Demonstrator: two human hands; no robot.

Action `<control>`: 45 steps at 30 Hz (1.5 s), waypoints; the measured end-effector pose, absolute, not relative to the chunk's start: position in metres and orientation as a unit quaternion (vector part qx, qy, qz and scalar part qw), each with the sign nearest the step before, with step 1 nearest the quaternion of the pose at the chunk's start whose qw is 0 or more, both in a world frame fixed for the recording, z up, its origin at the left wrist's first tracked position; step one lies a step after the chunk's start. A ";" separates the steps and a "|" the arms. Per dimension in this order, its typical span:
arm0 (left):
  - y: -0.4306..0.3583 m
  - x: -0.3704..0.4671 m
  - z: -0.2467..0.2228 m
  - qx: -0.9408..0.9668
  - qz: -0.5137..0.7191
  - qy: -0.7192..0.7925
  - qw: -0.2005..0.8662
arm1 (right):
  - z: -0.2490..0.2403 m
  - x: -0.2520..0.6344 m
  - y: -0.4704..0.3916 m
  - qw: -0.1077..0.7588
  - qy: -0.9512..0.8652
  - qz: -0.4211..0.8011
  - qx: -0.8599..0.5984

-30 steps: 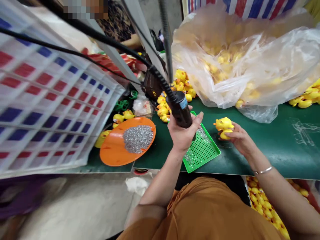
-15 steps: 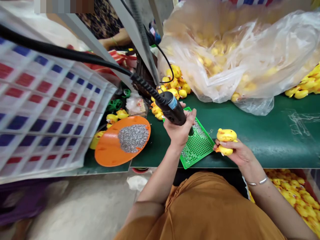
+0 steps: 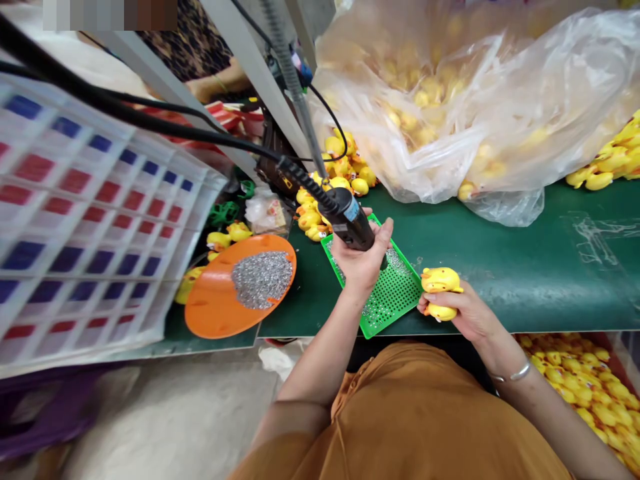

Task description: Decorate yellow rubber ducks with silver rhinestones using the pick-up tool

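My left hand (image 3: 361, 263) is wrapped round a black corded electric screwdriver (image 3: 353, 223), whose tip points down over a green perforated tray (image 3: 387, 303). Small silver metal pieces, apparently screws, lie scattered in the tray. At the tray's right edge, my right hand (image 3: 467, 307) grips a yellow toy duck (image 3: 440, 280) between thumb and fingers. Its body shows above and below the thumb; I cannot tell whether it is one duck or two. An orange dish (image 3: 210, 307) to the left holds a heap of similar silver pieces.
A large clear plastic bag (image 3: 450, 153) of yellow ducks lies across the back of the green table (image 3: 505, 267). Loose ducks (image 3: 310, 213) sit behind the tray. More ducks (image 3: 590, 387) fill a container below right. A checkered sack (image 3: 90, 220) stands left; a co-worker's arm (image 3: 215, 83) shows beyond.
My right hand has come slightly left with the duck, closer to the tray, and the duck has turned a little. My left hand stays over the tray with the screwdriver. The view has shifted slightly.
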State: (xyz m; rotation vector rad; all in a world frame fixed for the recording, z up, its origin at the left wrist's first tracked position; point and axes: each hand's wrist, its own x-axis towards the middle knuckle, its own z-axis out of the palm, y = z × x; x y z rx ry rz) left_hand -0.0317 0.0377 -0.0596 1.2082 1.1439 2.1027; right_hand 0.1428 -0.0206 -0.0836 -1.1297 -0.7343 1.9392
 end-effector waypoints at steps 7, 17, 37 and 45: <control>0.036 -0.028 -0.059 0.429 0.770 0.414 0.228 | -0.085 0.138 -0.023 0.397 -0.270 0.750 -0.454; 0.001 -0.025 -0.001 0.391 0.834 0.334 0.199 | -0.079 0.132 -0.021 0.374 -0.251 0.760 -0.468; -0.014 0.006 0.006 0.453 0.769 0.319 0.318 | -0.074 0.122 -0.014 0.359 -0.259 0.753 -0.486; -0.008 0.013 0.001 0.461 0.754 0.329 0.334 | -0.078 0.124 -0.012 0.346 -0.267 0.758 -0.484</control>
